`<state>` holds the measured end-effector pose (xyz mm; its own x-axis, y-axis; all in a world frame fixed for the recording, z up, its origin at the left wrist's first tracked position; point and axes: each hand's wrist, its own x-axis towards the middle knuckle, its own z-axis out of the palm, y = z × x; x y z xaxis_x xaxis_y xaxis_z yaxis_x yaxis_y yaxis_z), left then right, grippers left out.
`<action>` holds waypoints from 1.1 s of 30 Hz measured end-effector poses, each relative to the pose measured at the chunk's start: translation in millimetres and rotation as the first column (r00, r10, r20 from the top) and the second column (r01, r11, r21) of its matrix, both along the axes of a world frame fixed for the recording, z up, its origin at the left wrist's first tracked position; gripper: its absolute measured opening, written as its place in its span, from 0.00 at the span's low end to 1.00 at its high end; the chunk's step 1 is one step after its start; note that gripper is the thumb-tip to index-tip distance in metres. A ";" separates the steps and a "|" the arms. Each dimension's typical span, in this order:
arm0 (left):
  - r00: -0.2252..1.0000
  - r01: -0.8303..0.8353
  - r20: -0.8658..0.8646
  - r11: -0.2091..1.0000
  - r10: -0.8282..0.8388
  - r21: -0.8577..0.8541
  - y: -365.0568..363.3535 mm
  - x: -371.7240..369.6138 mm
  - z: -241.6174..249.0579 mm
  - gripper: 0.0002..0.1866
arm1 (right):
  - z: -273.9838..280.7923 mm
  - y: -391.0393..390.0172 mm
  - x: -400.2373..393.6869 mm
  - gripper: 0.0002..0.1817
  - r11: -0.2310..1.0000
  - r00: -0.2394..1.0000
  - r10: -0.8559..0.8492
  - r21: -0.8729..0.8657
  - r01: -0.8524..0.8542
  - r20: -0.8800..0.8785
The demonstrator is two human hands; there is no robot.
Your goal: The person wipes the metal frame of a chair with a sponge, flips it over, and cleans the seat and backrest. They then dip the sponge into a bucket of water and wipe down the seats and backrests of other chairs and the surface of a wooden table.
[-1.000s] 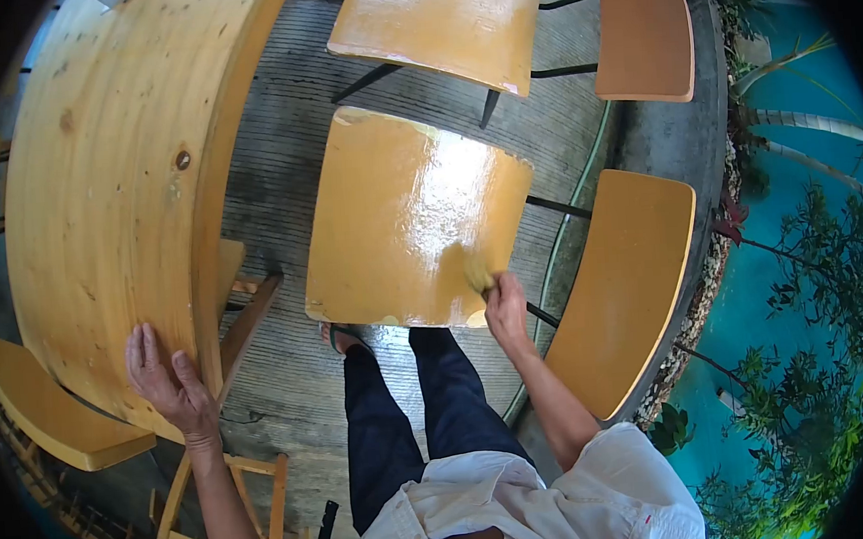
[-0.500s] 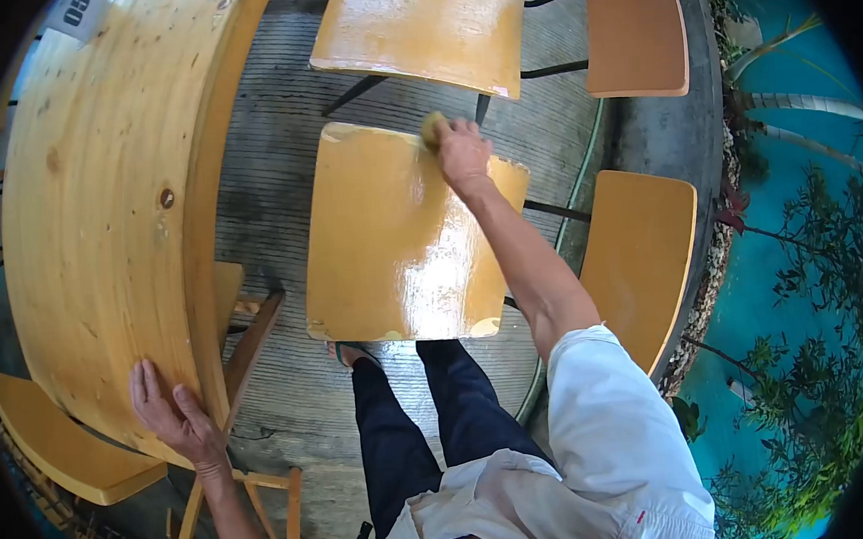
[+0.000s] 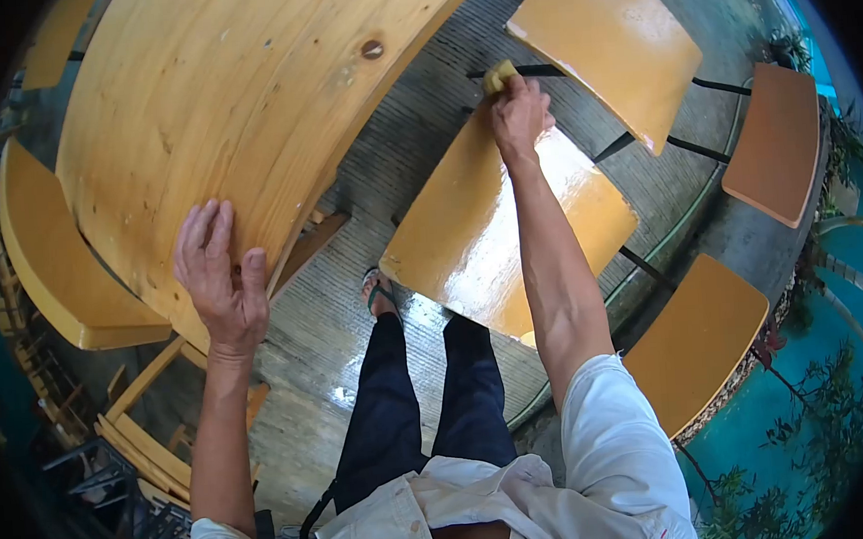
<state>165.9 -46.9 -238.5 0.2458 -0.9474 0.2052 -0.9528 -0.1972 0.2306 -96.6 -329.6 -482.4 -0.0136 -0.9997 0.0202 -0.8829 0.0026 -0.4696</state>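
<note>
My right hand (image 3: 521, 121) is closed around a yellowish sponge (image 3: 499, 76), at the far corner of a glossy yellow chair seat (image 3: 449, 229). Part of that seat lies hidden under my right forearm, and bright light reflects off its surface. On the wooden table (image 3: 272, 91) to the left, my left hand (image 3: 219, 273) rests near the edge. Its fingers are stretched out and the thumb stands apart, with nothing held.
Beyond the near seat stands a second yellow chair seat (image 3: 615, 41). Two chair backs, one brownish (image 3: 775, 150) and one yellow (image 3: 698, 342), are at the right beside a concrete ledge and plants. Another curved chair (image 3: 60, 253) sits at the table's left.
The view has turned, so table and chairs appear rotated clockwise. My right hand and the sponge have shifted along the seat's far edge to its left corner. My left hand stays on the table.
</note>
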 end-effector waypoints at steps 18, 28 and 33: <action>1.000 0.014 0.018 0.991 -0.012 -0.135 2.4 2.2 -8.2 0.23 | 26.7 334.2 -133.5 0.09 0.178 0.196 0.980 0.286 -0.941 0.034; 0.994 0.109 0.014 0.986 -0.108 -0.124 0.7 1.9 -7.7 0.22 | 55.8 267.8 -280.6 0.10 0.509 0.754 0.652 0.689 -0.516 0.083; 0.992 0.123 0.011 0.982 -0.122 -0.141 -0.1 6.5 -10.1 0.22 | 85.8 120.6 -264.6 0.13 0.967 0.927 0.252 0.096 -0.234 -0.278</action>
